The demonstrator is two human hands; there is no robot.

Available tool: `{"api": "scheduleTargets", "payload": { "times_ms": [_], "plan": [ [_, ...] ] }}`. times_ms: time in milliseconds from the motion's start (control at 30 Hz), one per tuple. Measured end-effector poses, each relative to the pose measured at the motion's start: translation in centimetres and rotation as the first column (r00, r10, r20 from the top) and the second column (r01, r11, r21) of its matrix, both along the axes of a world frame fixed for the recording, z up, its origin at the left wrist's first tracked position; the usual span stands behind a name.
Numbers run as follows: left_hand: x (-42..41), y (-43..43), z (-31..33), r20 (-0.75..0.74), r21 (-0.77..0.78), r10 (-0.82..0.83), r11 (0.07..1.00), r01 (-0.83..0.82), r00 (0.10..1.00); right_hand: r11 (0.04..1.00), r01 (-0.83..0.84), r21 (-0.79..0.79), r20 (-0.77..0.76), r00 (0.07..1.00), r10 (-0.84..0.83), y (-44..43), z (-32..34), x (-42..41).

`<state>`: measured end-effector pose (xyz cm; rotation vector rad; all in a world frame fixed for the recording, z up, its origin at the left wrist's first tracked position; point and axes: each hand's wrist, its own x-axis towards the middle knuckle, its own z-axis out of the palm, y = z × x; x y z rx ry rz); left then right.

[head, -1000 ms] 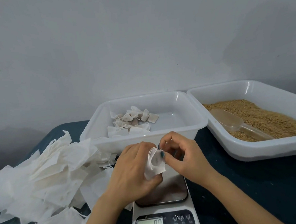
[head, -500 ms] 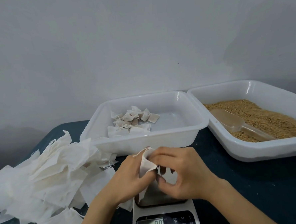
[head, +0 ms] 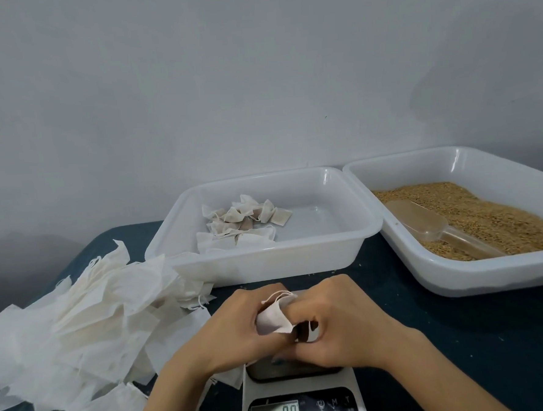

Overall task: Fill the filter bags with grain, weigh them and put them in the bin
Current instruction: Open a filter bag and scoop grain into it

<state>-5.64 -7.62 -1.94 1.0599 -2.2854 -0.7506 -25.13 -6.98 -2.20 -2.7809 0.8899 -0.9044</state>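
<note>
Head view, left hand [head: 236, 329] and right hand [head: 347, 323] pinching filter bag [head: 272, 320] over scale [head: 301, 384], bin [head: 267, 262] just beyond

A plain pale grey wall [head: 256, 79] is seen behind the work area, with faint marks at its left side. The table [head: 494, 334] is covered by a dark blue-green surface, on which a few small pale specks are scattered.

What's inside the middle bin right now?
A cluster of filled filter bags lies in the left half of the bin; its right half shows bare floor. The near wall hides the front strip, so bags there cannot be ruled out.
</note>
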Motion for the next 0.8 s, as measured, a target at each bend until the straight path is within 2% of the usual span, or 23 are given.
{"api": "scheduleTargets", "payload": {
  "times_ms": [167, 333, 400, 433, 500, 567, 633, 667, 733, 800],
  "plan": [
    [0.2, -0.1, -0.1, -0.014, -0.088, 0.044, 0.995, -0.045, 0.999, 0.994, -0.072, 0.087, 0.061, 0.996, 0.067, 0.0, 0.6, -0.1],
    [0.3, -0.1, 0.2, -0.109, -0.107, 0.087, 0.989, -0.098, 0.99, 0.997, -0.073, 0.036, 0.344, 0.937, 0.056, -0.4, 1.5, -1.1],
    [0.4, -0.1, 0.3, -0.133, -0.113, 0.106, 0.986, -0.122, 0.985, 0.998, 0.042, 0.043, 0.485, 0.872, -0.057, -1.4, 2.3, -2.3],
    [0.5, -0.1, 0.3, -0.141, -0.111, 0.116, 0.985, -0.132, 0.983, 0.985, 0.166, 0.054, 0.54, 0.825, -0.168, -2.1, 2.8, -3.2],
    [0.5, 0.0, 0.3, -0.159, -0.1, 0.139, 0.983, -0.157, 0.977, 0.874, 0.475, 0.105, 0.551, 0.704, -0.448, -3.9, 4.0, -5.4],
    [0.4, 0.0, 0.2, -0.17, -0.092, 0.155, 0.981, -0.173, 0.973, 0.675, 0.716, 0.181, 0.418, 0.565, -0.711, -5.7, 4.7, -8.5],
    [0.4, 0.0, 0.2, -0.169, -0.088, 0.163, 0.98, -0.18, 0.972, 0.499, 0.824, 0.267, 0.163, 0.472, -0.866, -7.3, 4.8, -11.6],
    [0.4, 0.0, 0.2, -0.166, -0.088, 0.163, 0.98, -0.179, 0.973, 0.41, 0.867, 0.284, -0.015, 0.432, -0.902, -7.9, 4.8, -12.8],
    [0.3, 0.0, 0.2, -0.155, -0.096, 0.155, 0.98, -0.171, 0.976, 0.24, 0.933, 0.268, -0.381, 0.332, -0.863, -8.5, 4.8, -14.1],
    [0.2, -0.1, 0.1, -0.134, -0.12, 0.149, 0.979, -0.165, 0.98, 0.155, 0.959, 0.237, -0.574, 0.267, -0.774, -8.5, 4.4, -14.5]
  ]
}}
